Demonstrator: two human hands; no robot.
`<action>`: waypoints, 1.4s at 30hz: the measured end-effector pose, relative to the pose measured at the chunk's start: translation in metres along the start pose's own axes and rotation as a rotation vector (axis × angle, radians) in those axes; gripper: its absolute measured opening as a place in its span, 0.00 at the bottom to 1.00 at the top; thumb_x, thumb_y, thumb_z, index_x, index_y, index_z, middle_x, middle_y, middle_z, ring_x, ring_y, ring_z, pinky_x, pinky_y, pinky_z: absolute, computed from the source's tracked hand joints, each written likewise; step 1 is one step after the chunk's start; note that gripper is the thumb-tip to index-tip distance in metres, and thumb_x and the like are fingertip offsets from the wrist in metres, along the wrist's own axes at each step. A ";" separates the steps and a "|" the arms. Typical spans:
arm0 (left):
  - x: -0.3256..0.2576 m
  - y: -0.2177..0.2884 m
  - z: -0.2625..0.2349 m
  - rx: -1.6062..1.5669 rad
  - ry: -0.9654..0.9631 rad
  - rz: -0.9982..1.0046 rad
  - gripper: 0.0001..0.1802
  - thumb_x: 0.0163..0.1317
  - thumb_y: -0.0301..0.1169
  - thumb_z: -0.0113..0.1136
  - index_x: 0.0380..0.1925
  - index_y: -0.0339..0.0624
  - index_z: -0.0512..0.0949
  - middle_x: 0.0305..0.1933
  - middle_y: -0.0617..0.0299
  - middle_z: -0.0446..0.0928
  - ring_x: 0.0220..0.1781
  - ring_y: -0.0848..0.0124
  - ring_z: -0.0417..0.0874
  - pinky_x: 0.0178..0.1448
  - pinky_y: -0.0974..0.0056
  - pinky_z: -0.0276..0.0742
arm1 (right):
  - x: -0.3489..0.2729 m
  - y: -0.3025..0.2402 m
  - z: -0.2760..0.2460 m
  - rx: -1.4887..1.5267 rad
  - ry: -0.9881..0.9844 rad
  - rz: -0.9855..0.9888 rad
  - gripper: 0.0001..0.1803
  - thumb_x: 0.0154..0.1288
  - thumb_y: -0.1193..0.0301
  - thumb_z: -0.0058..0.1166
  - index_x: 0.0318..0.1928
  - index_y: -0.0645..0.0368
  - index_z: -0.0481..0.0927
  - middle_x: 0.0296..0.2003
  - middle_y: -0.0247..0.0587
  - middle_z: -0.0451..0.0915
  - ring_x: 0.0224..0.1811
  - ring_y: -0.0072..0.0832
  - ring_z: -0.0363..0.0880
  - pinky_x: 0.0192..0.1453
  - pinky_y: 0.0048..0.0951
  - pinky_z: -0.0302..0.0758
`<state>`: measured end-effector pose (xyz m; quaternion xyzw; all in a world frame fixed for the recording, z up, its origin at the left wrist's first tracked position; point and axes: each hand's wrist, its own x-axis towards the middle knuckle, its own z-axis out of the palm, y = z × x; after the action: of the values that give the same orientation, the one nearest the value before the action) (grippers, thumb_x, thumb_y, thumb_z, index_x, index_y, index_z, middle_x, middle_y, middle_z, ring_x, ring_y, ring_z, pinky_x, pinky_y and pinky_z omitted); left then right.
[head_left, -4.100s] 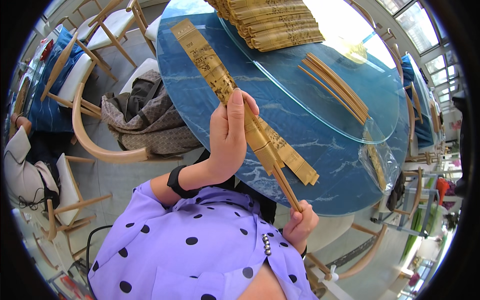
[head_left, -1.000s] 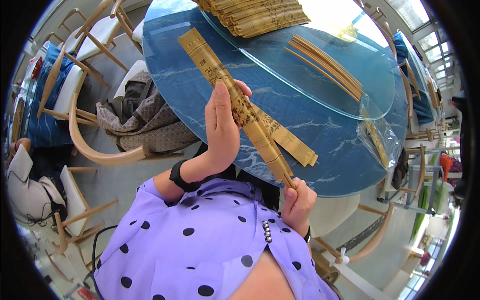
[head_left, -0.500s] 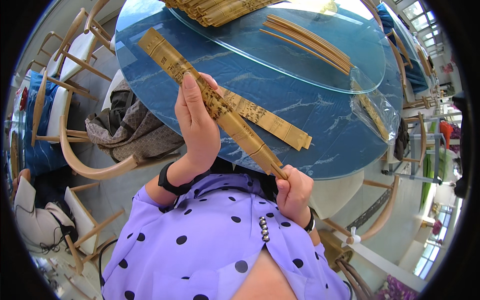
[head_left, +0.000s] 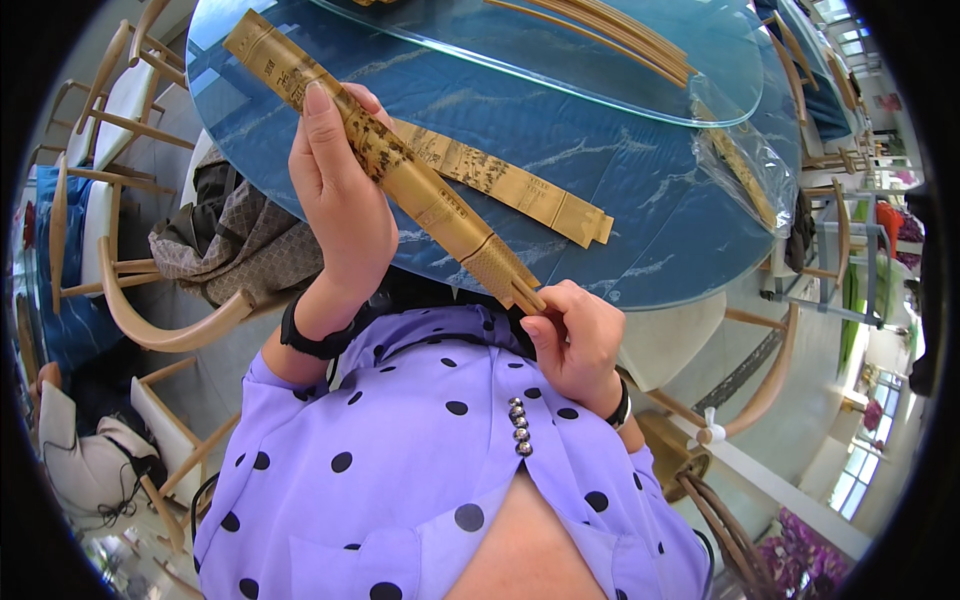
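Holding a folded bamboo fan (head_left: 400,170) in both hands above the near edge of a round blue table (head_left: 640,200).

Left hand (head_left: 340,195) wrapped around the printed, slatted middle; right hand (head_left: 575,335) pinching the narrow woven handle end between fingertips. Flat printed bamboo strip (head_left: 510,185) lies on the marbled tabletop just beyond. Clear glass turntable (head_left: 640,70) farther off carries loose bamboo sticks (head_left: 610,30).

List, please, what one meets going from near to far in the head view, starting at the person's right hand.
Right hand → folded fan gripped by the left hand → flat sleeve on the blue table → glass turntable → bamboo sticks.
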<state>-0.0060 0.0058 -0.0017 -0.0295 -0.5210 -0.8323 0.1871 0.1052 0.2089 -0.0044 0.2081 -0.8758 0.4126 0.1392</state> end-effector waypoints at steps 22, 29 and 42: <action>-0.021 -0.012 0.011 0.324 -0.255 -0.228 0.22 0.82 0.45 0.40 0.36 0.42 0.75 0.31 0.69 0.71 0.32 0.83 0.68 0.38 0.73 0.67 | 0.004 -0.005 0.008 -0.131 0.104 -0.226 0.16 0.49 0.69 0.76 0.39 0.58 0.87 0.29 0.37 0.81 0.23 0.27 0.78 0.24 0.25 0.72; -0.022 -0.016 0.013 0.300 -0.253 -0.218 0.22 0.82 0.44 0.40 0.35 0.41 0.74 0.27 0.67 0.70 0.28 0.81 0.68 0.34 0.71 0.67 | 0.003 -0.001 0.008 -0.195 0.034 -0.353 0.15 0.53 0.71 0.72 0.42 0.56 0.88 0.35 0.34 0.81 0.25 0.22 0.77 0.25 0.22 0.71; -0.026 -0.017 0.014 0.291 -0.285 -0.266 0.22 0.82 0.46 0.39 0.36 0.43 0.73 0.27 0.70 0.68 0.28 0.83 0.67 0.33 0.73 0.64 | 0.001 -0.002 0.007 -0.223 0.030 -0.393 0.15 0.52 0.71 0.74 0.43 0.55 0.88 0.36 0.31 0.81 0.25 0.21 0.77 0.25 0.21 0.69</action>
<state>0.0103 0.0323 -0.0159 -0.0507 -0.6561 -0.7530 0.0027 0.1048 0.2022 -0.0064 0.3519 -0.8566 0.2811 0.2519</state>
